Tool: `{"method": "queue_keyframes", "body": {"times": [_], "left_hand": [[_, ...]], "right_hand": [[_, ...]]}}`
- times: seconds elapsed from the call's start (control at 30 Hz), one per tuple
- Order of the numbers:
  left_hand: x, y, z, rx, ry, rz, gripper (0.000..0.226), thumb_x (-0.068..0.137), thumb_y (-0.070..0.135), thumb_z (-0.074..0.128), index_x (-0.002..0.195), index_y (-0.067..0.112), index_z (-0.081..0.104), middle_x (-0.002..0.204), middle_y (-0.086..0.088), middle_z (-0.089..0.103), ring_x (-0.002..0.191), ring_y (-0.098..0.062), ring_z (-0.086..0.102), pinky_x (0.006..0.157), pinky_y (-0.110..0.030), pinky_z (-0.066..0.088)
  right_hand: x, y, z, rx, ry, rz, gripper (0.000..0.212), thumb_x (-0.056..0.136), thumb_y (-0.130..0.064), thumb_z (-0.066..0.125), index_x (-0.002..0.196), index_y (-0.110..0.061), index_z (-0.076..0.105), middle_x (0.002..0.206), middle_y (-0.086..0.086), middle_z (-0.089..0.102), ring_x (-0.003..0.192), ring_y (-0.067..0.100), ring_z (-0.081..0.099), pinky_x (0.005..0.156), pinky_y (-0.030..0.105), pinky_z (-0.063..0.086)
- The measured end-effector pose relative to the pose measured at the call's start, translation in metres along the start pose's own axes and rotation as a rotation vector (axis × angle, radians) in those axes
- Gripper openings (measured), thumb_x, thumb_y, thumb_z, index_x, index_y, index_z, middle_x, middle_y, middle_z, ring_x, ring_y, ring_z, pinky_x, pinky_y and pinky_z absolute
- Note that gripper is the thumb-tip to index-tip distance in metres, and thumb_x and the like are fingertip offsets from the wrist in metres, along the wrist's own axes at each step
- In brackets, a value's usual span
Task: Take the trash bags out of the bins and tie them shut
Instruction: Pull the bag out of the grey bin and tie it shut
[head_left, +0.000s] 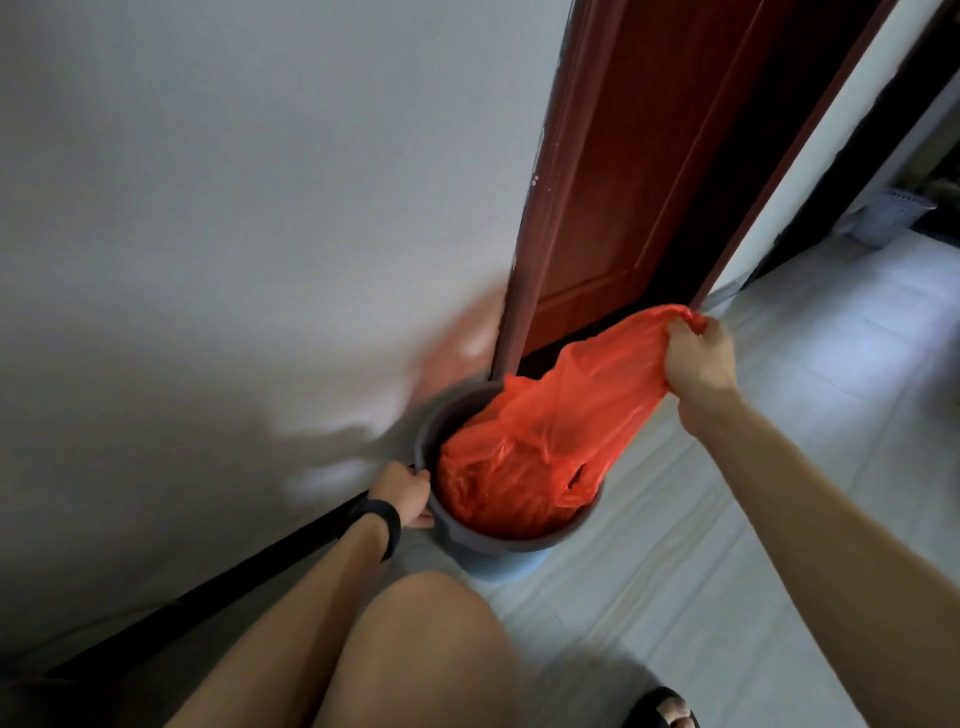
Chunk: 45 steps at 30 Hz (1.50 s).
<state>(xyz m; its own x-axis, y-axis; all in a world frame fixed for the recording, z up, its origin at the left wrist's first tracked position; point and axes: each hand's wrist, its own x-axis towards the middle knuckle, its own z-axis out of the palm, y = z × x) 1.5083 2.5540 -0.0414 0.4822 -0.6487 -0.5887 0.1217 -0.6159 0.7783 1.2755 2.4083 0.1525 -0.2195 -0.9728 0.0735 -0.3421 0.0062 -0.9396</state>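
Observation:
A round grey bin (457, 530) stands on the floor by the white wall, next to a door frame. An orange-red trash bag (524, 457) fills it, and the bag's top is stretched up and to the right. My right hand (698, 358) grips the gathered top of the bag above and to the right of the bin. My left hand (402, 493), with a black wrist band, holds the bin's left rim with its fingers curled over the edge. A loose handle loop of the bag hangs over the bin's right rim.
A dark red door (649, 171) stands just behind the bin. The pale tiled floor (779, 467) runs off to the right. A white slotted basket (891, 215) sits far right in another room. My bare knee (426, 639) is close in front of the bin.

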Motion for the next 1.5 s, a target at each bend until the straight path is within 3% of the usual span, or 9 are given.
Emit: {"method": "queue_keyframes", "body": {"times": [0.13, 0.4, 0.57, 0.67, 0.93, 1.17, 1.27, 1.4, 1.5], "left_hand": [[-0.003, 0.015, 0.01, 0.063, 0.0, 0.002, 0.015, 0.1, 0.014, 0.05, 0.104, 0.0, 0.052, 0.09, -0.022, 0.064, 0.066, -0.034, 0.068, 0.055, -0.043, 0.059], [-0.01, 0.057, 0.003, 0.555, -0.008, 0.158, 0.055, 0.083, 0.041, 0.054, 0.123, 0.003, 0.052, 0.124, -0.017, 0.062, 0.113, -0.036, 0.06, 0.092, -0.038, 0.051], [-0.044, 0.145, 0.018, 0.695, 0.041, 0.46, 0.044, 0.088, 0.027, 0.052, 0.123, 0.002, 0.049, 0.128, -0.02, 0.057, 0.118, -0.037, 0.055, 0.096, -0.036, 0.045], [-0.069, 0.196, 0.036, 0.617, 0.049, 0.657, 0.045, 0.089, 0.034, 0.052, 0.126, 0.008, 0.052, 0.124, -0.017, 0.061, 0.115, -0.035, 0.059, 0.095, -0.036, 0.047], [-0.156, 0.283, 0.115, 0.172, -0.38, 0.977, 0.043, 0.096, 0.057, 0.042, 0.127, 0.03, 0.055, 0.123, 0.008, 0.06, 0.11, -0.006, 0.055, 0.077, -0.01, 0.035], [-0.153, 0.264, 0.22, 0.516, -0.593, 1.214, 0.113, 0.06, 0.066, 0.08, 0.151, 0.043, 0.018, 0.141, 0.019, 0.034, 0.132, -0.001, 0.032, 0.112, -0.027, 0.029], [-0.131, 0.237, 0.263, 0.797, -0.587, 1.336, 0.053, 0.08, 0.067, 0.057, 0.126, 0.041, 0.055, 0.128, 0.011, 0.055, 0.137, -0.013, 0.037, 0.111, -0.031, 0.033], [-0.113, 0.181, 0.299, 0.663, -0.657, 1.006, 0.041, 0.1, 0.052, 0.036, 0.079, 0.025, 0.058, 0.071, 0.005, 0.06, 0.071, -0.019, 0.062, 0.065, -0.031, 0.041], [-0.084, 0.141, 0.326, 0.239, -0.623, 0.526, 0.055, 0.1, 0.056, 0.03, 0.09, 0.018, 0.069, 0.08, -0.004, 0.075, 0.078, -0.023, 0.07, 0.075, -0.037, 0.054]], "right_hand": [[-0.011, -0.009, 0.012, -0.043, -0.099, -0.08, 0.013, 0.098, -0.017, 0.047, 0.099, -0.012, 0.059, 0.075, -0.005, 0.052, 0.065, 0.01, 0.049, 0.052, 0.017, 0.039], [-0.005, -0.06, -0.006, 0.116, -0.093, -0.125, 0.011, 0.094, -0.028, 0.05, 0.091, -0.023, 0.059, 0.085, -0.003, 0.062, 0.08, 0.018, 0.062, 0.073, 0.039, 0.056], [0.008, -0.107, -0.044, 0.196, 0.027, -0.211, 0.017, 0.098, -0.029, 0.049, 0.102, -0.017, 0.061, 0.087, -0.005, 0.062, 0.079, 0.012, 0.06, 0.069, 0.028, 0.051], [0.016, -0.128, -0.073, 0.251, 0.132, -0.23, 0.023, 0.094, -0.034, 0.052, 0.102, -0.016, 0.063, 0.091, -0.001, 0.065, 0.086, 0.017, 0.064, 0.082, 0.04, 0.057], [0.033, -0.138, -0.146, 0.214, 0.255, -0.206, 0.012, 0.092, -0.03, 0.054, 0.092, -0.02, 0.061, 0.084, 0.001, 0.067, 0.083, 0.027, 0.069, 0.078, 0.054, 0.059], [0.034, -0.063, -0.182, 0.154, 0.118, -0.06, 0.011, 0.096, -0.016, 0.057, 0.088, -0.011, 0.061, 0.06, 0.002, 0.064, 0.048, 0.02, 0.062, 0.053, 0.043, 0.055], [0.028, -0.024, -0.196, 0.079, 0.072, -0.016, 0.009, 0.095, -0.019, 0.061, 0.089, -0.013, 0.064, 0.07, 0.004, 0.067, 0.053, 0.02, 0.065, 0.049, 0.03, 0.051], [0.028, 0.052, -0.225, 0.111, 0.061, 0.147, 0.013, 0.098, -0.02, 0.06, 0.1, -0.008, 0.066, 0.092, 0.009, 0.074, 0.077, 0.033, 0.072, 0.062, 0.039, 0.056], [0.028, 0.12, -0.251, -0.285, 0.306, 0.07, 0.018, 0.095, -0.032, 0.062, 0.095, -0.017, 0.071, 0.116, -0.004, 0.061, 0.105, 0.018, 0.064, 0.087, 0.032, 0.05]]}}
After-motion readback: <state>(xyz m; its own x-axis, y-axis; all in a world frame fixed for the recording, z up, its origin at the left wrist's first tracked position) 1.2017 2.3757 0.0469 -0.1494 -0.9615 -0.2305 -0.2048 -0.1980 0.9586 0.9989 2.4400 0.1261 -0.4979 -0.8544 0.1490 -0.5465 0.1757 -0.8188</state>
